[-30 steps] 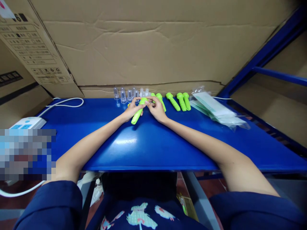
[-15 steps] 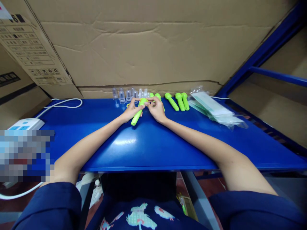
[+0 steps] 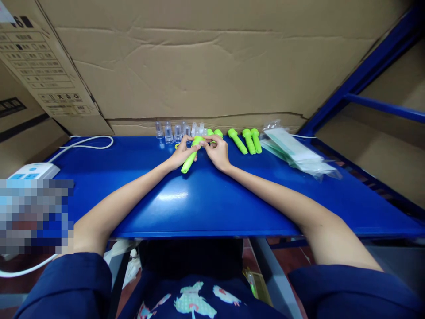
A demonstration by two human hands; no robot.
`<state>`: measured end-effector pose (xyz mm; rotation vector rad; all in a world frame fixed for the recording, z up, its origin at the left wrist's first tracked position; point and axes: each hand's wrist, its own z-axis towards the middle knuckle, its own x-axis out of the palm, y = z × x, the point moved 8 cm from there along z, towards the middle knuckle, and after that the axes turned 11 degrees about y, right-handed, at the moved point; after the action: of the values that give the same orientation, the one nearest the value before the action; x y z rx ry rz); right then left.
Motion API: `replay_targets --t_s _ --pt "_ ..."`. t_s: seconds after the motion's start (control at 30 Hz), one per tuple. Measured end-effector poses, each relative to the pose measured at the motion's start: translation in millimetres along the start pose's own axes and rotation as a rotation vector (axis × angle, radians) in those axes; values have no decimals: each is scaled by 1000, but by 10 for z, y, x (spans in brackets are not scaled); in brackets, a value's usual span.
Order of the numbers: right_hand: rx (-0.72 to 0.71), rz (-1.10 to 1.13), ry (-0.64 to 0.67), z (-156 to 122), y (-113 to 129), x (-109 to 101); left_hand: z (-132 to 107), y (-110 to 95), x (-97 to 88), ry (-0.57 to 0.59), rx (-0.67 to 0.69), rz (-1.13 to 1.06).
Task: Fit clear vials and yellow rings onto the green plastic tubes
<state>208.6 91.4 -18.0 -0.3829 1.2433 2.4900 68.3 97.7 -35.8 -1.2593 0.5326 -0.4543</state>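
Over a glossy blue counter [image 3: 215,204], the left hand [image 3: 180,156] grips a lime-green tube [image 3: 189,162], its narrow end slanting toward the near edge, while the right hand [image 3: 217,153] pinches its wide end; just beyond stand clear plastic pieces [image 3: 168,134], to their right lie more green tubes [image 3: 248,141], then bagged packets [image 3: 295,150], with cardboard [image 3: 212,66] behind

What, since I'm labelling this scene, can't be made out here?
Head view, held green tube: far end partly covered by the left hand and right hand.
Head view, two green tubes behind: near ends hidden by the right hand.
Head view, power strip: near part masked by pixelation.
Head view, fine print at left: too small to read.
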Motion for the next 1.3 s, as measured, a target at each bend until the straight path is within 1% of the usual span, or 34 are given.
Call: replay_targets --t_s 0.2,0.43,0.5,0.67,0.8,0.93,1.03,1.3 --pt "11 -12 6 -2 -22 10 -2 8 -8 -12 -11 -3" --pt "-77 -109 110 32 -20 94 -11 3 -36 -45 11 23" --pt "-93 -102 111 29 -3 95 -15 -16 -28 -41 37 23" --pt "-139 -43 111 15 28 111 9 -10 4 9 95 -8" --pt "-172 -27 96 7 37 113 31 15 -17 9 133 -27" --pt "-164 -18 130 9 35 141 35 44 -37 -10 119 -10" --pt "-177 -31 118 10 56 134 36 54 -53 -30 116 -3" --pt "-189 -35 93 11 62 115 50 56 -33 -1 125 -3"
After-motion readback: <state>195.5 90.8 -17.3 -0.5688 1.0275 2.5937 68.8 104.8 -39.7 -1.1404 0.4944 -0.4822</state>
